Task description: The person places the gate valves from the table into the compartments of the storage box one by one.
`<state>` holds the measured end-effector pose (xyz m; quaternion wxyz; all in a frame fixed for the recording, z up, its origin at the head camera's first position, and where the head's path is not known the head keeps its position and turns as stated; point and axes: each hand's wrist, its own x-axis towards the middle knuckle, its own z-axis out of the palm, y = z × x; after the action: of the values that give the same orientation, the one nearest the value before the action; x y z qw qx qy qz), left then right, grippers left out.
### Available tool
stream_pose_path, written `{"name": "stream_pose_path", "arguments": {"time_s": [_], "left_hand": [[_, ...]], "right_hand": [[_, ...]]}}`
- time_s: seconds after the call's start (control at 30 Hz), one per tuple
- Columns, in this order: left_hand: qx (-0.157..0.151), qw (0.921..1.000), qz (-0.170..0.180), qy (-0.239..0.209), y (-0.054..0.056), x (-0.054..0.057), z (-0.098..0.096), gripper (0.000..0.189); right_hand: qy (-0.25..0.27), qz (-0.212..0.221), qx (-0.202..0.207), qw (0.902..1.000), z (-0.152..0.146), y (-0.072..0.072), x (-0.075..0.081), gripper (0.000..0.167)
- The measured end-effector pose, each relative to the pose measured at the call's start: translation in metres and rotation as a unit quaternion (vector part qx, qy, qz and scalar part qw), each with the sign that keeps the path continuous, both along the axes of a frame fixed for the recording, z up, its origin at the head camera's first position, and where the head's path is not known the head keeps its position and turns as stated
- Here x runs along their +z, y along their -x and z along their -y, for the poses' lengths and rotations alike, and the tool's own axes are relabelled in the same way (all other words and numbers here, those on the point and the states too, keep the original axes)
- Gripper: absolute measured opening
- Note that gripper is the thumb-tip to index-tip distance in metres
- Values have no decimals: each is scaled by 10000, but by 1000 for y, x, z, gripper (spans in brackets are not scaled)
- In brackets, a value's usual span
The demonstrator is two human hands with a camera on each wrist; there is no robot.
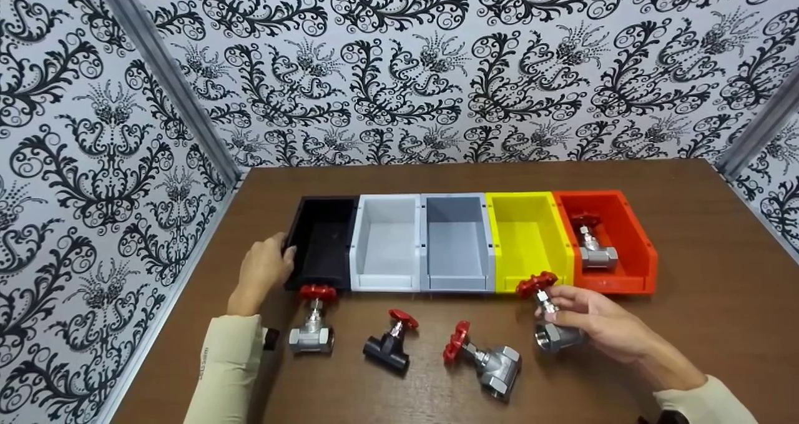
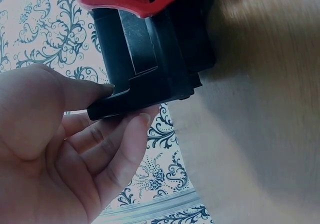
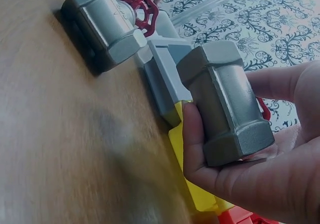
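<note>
My right hand (image 1: 602,324) grips a metal valve (image 1: 557,338) with a red handwheel, in front of the yellow bin (image 1: 530,243). The right wrist view shows the valve's hexagon-ended body (image 3: 225,101) between thumb and fingers, its handwheel mostly hidden. My left hand (image 1: 263,269) pinches the side wall of the black bin (image 1: 321,243), thumb inside and fingers outside, as the left wrist view shows. Just before that bin stands another metal valve (image 1: 312,336). To its right lie a black-bodied valve (image 1: 387,351) and a tilted metal valve (image 1: 499,368), both with red handwheels.
White (image 1: 388,243), grey (image 1: 457,243) and red (image 1: 633,243) bins join the row with the black and yellow ones. Inside the red bin lies a metal valve (image 1: 597,256). Patterned wall panels (image 1: 399,68) stand behind and beside the brown table (image 1: 705,236).
</note>
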<state>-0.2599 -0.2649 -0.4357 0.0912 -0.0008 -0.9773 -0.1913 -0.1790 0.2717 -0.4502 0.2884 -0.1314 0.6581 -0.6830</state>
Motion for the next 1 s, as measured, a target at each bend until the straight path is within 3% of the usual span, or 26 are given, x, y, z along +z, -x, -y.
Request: {"name": "stream_pose_path", "arguments": {"time_s": [0.1,0.33,0.6,1.0], "left_hand": [[-10,10000,-2,-4,-1,0,0,36],[-28,10000,-37,50,-1,0,-1,37],[-38,10000,-58,41,0,-1,-1,38],[-21,10000,-50,25,2,-3,0,38]], "right_hand": [[-167,-54,-75,9998,0,1,3,58],[-40,-73,-93,9999,4,6,7,51],[-216,80,-264,9994,6,10,11,72],[-337,20,-649,9973,12,20,19,77]]}}
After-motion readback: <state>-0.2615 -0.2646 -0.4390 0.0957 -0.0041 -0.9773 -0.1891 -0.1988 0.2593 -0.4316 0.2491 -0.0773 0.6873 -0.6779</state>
